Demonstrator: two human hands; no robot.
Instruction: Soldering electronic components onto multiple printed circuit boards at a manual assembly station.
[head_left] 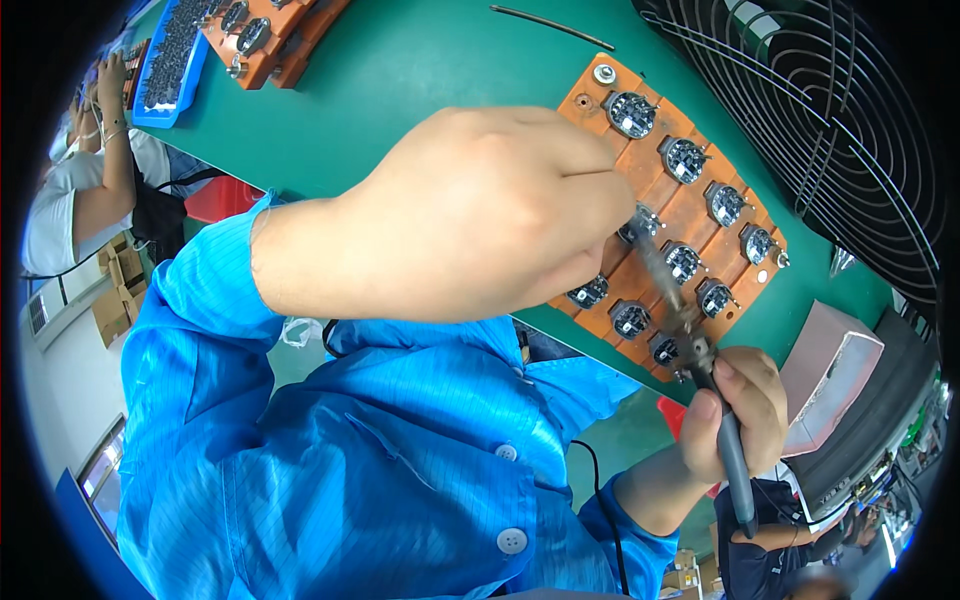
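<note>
The right hand gripped a grey-handled tool, blurred end by a round module mid-fixture, at the desk's near edge! Left hand curled, contents hidden; visible modules seated, finished or unfinished unclear.

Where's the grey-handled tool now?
In the head view, right of centre: the right hand holds the grey-handled tool, which slants over the orange fixture toward the left hand.
</note>
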